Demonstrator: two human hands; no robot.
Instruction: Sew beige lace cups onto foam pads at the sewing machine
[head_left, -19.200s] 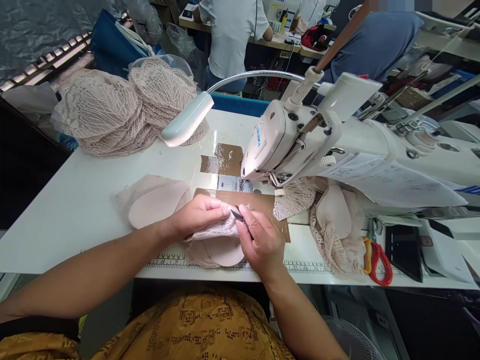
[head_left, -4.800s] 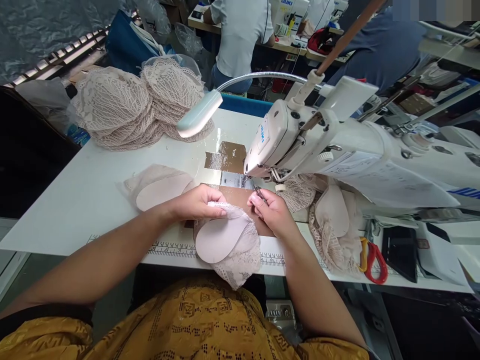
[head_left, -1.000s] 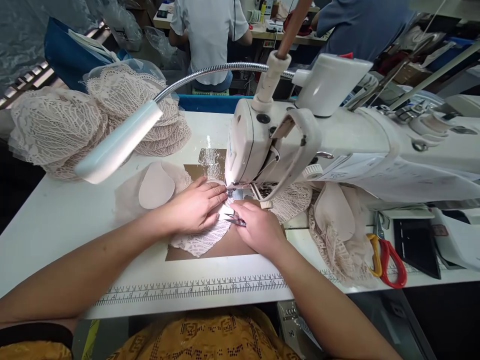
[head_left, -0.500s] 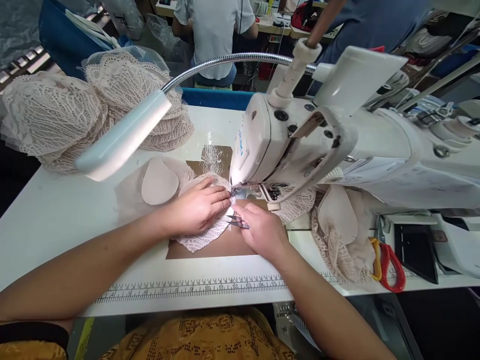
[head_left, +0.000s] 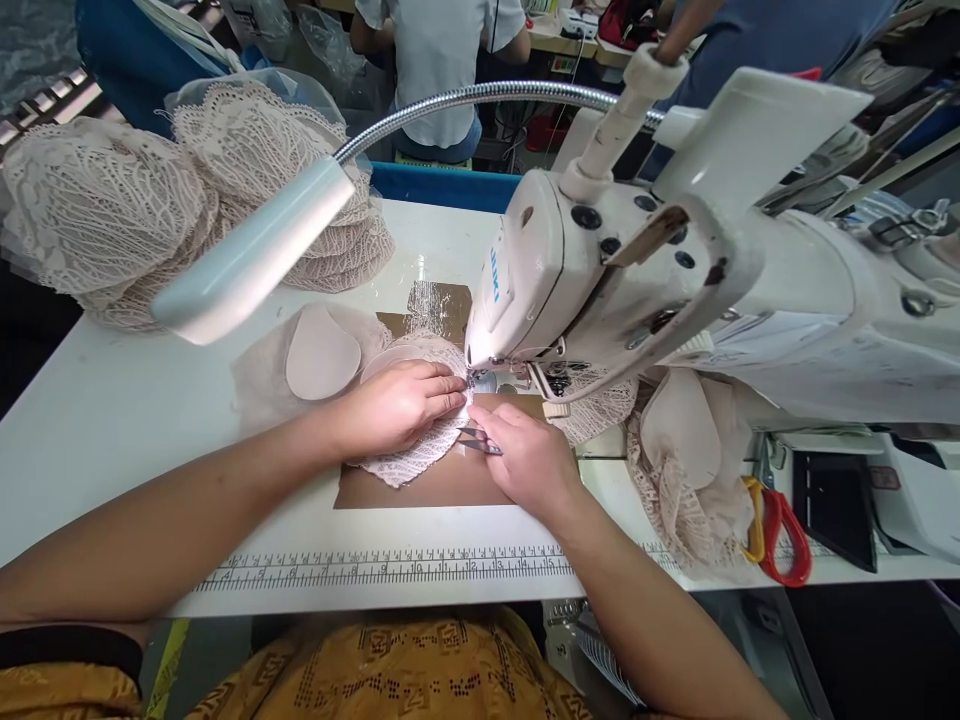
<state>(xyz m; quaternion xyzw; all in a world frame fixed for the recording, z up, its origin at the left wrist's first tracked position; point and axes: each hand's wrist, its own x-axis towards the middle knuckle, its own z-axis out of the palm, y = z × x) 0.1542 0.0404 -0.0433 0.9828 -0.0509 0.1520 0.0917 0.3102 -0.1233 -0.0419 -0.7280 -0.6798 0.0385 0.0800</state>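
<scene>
My left hand (head_left: 409, 400) lies flat on a pale lace cup piece (head_left: 409, 466), its fingertips close beside the sewing machine's needle area. The lace curves under that hand, with its lower edge over a brown sheet. My right hand (head_left: 529, 452) is closed around small dark thread snips (head_left: 480, 440), blades pointing left over the lace. Its thumb and forefinger are at the lace edge just in front of the presser foot; whether they pinch it I cannot tell. The white sewing machine (head_left: 517, 270) stands over the work, its needle partly hidden.
Stacked lace cups (head_left: 105, 215) fill the back left, under a bendable lamp (head_left: 255, 250). A smooth cup pad (head_left: 322, 352) lies left of my hand. More lace and a pad (head_left: 681, 425) sit at right, near red-handled scissors (head_left: 786, 540). A ruler strip (head_left: 390, 568) runs along the front edge.
The lace piece has turned slightly, its lower tip shifting right and away from me. My left fingers lie closer together. The right hand keeps the snips, and the view has shifted a little.
</scene>
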